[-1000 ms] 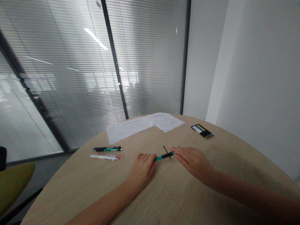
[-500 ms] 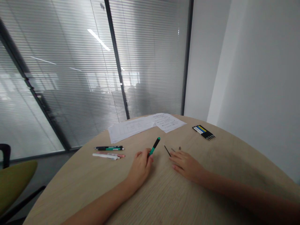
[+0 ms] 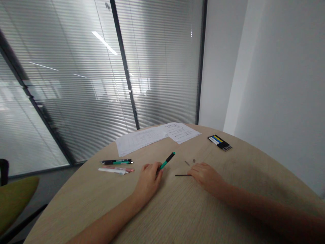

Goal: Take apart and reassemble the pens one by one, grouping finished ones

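My left hand [image 3: 148, 179] is closed around a green and black pen barrel [image 3: 167, 160], which slants up to the right. Between the fingertips of my right hand [image 3: 206, 177] is a thin dark pen refill [image 3: 182, 175], lying level and pointing left toward the pen barrel, apart from it. Just beyond my right fingers a small spring [image 3: 187, 163] lies on the table, with a small dark cone-shaped piece [image 3: 194, 160] beside it.
Two dark pens [image 3: 116, 162] and several white and pink pens [image 3: 115, 169] lie at the left. Several pens with black grips [image 3: 219, 142] lie in a row at the right. Printed sheets [image 3: 142, 139] cover the far edge of the round table [image 3: 162, 217]. A green chair [image 3: 16, 195] stands left.
My right hand has taken hold of the refill and turned it from slanting to level. My left hand, with the pen barrel, has shifted slightly left, and the pen has tilted lower.
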Available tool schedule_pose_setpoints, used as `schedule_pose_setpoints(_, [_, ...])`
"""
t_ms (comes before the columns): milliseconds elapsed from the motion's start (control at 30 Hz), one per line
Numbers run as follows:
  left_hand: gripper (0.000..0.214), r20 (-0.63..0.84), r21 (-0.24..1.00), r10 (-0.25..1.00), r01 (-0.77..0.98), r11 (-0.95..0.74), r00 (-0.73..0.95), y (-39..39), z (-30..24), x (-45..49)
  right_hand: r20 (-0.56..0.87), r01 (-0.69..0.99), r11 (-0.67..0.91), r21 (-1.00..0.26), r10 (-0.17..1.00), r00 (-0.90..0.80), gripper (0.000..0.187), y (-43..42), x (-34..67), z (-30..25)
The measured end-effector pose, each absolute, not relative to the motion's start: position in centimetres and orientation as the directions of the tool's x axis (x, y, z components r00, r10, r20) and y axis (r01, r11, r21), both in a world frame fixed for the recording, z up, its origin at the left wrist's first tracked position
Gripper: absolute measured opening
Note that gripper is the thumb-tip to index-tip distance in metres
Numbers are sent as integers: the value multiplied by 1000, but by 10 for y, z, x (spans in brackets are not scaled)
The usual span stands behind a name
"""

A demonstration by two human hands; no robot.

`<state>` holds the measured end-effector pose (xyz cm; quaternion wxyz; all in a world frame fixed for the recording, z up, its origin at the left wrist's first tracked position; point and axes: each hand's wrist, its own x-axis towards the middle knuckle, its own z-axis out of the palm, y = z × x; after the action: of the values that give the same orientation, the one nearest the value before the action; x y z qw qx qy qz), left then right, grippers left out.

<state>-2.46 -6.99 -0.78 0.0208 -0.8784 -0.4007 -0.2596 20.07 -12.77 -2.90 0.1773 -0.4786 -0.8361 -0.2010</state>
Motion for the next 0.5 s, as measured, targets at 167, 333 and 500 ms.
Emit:
schedule_pose_setpoints(167, [14,497,-131,576,712,-690,649,-61,-5,-32,481,832,468,299,679,-554,16,-132,199,-26])
schedule_pose_setpoints(333, [15,476,-201,593,737,-645,649,-51,-5,-38,577,853,440,279,633,-516,21,-128,203,-28])
schedule_pose_setpoints(500, [18,474,-222,593,740,-635,651,-48,-6,-39,667,914,363,181,638,-385,23,-124,210,-27])
